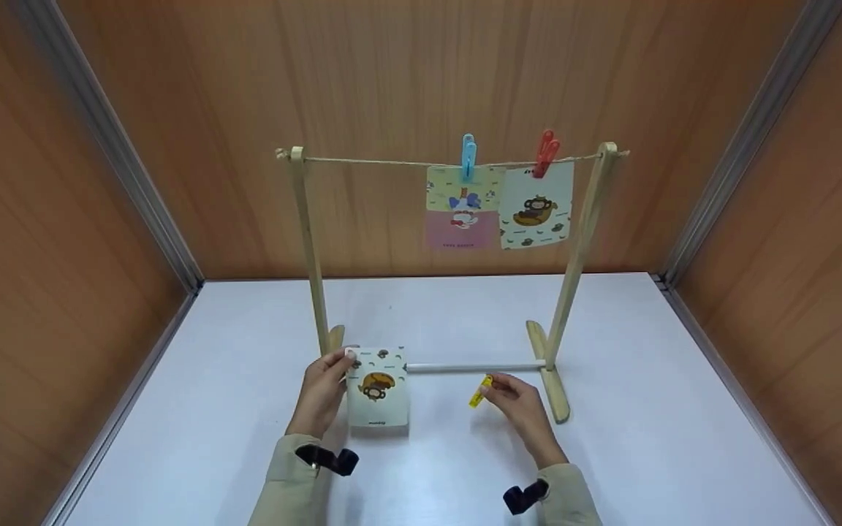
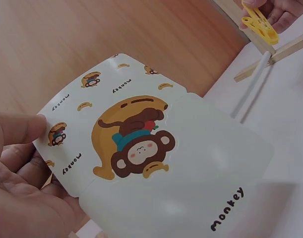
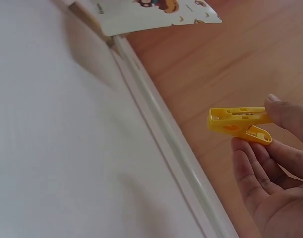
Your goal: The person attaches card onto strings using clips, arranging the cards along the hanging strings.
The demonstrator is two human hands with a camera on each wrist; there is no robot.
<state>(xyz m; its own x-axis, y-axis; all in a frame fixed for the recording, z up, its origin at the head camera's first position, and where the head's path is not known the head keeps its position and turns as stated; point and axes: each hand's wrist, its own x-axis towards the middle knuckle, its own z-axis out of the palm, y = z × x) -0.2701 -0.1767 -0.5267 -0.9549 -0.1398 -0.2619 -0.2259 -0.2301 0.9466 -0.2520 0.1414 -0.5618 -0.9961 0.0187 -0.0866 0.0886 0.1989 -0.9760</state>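
My left hand [image 1: 324,391] pinches a white monkey card [image 1: 378,402] by its upper left edge, thumb on the printed face. In the left wrist view the card [image 2: 191,198] shows a crease across it, and its monkey picture is upside down. To the right, my right hand [image 1: 520,409] holds a yellow clothespin [image 1: 480,391] between thumb and fingers. The right wrist view shows the clothespin [image 3: 238,119] with its handle ends in the fingers and its nose pointing left. Card and clothespin are apart, both in front of the wooden stand.
A string [image 1: 370,161] runs between two wooden posts [image 1: 582,248]. On its right half a blue clothespin [image 1: 468,157] holds a yellow-and-pink card [image 1: 463,230], and a red clothespin [image 1: 547,153] holds another monkey card [image 1: 536,230]. A white rod [image 1: 476,367] joins the posts low down.
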